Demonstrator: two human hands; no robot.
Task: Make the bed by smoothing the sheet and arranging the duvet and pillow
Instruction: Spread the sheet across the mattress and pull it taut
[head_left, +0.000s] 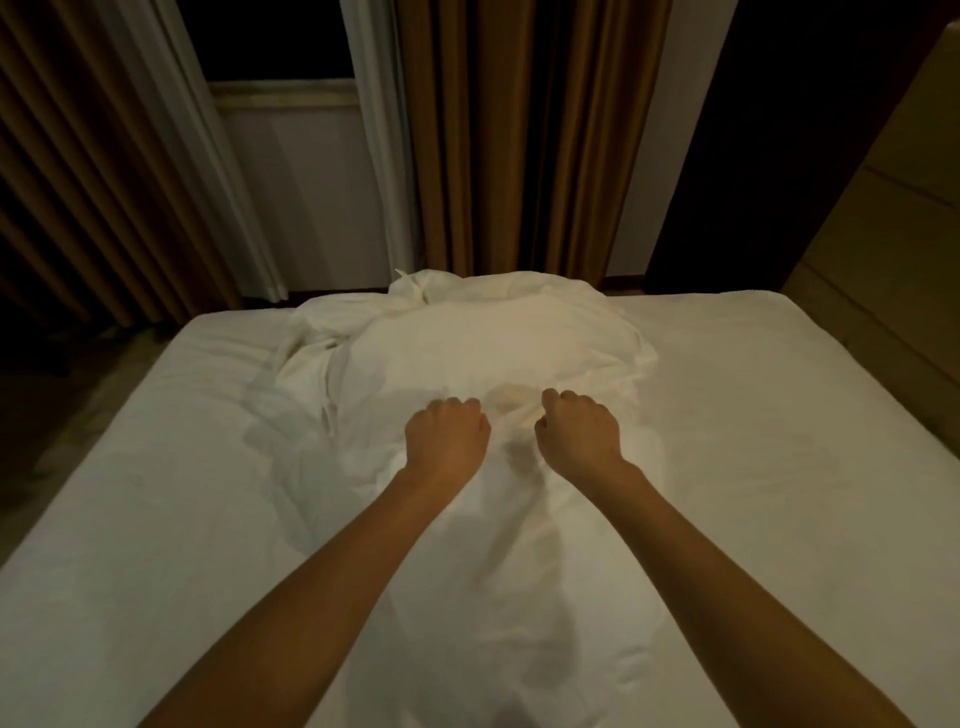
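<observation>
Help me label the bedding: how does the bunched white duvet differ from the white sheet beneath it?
The bunched white duvet is heaped and creased in a central strip; the white sheet lies flat and wide around it. The left hand and right hand grip the duvet; neither holds the sheet. Both are plain white fabric.

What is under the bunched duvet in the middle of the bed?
The white sheet shows on either side of the duvet and runs beneath it. The left hand and right hand hold its fabric from above. Anything else underneath is covered and cannot be seen.
</observation>
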